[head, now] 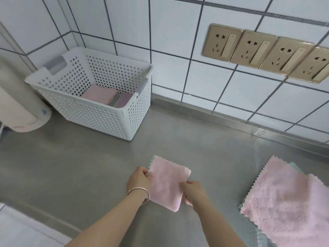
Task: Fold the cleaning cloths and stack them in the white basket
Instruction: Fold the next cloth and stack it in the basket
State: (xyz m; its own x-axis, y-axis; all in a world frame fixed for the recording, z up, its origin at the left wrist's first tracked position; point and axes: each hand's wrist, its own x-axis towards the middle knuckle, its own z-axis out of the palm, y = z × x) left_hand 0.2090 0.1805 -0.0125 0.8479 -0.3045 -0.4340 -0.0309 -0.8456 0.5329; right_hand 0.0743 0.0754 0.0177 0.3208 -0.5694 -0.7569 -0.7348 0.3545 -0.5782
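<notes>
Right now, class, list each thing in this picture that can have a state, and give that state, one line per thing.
White basket: upright on the counter, holding folded cloths.
Folded cloths in basket: lying side by side, pink and mauve.
Pink cloth: folded, held at both sides.
Left hand: gripping the cloth's left edge.
Right hand: gripping its right edge.
Cloth pile: unfolded, flat on the counter.
Paper roll: partly unrolled.
</notes>
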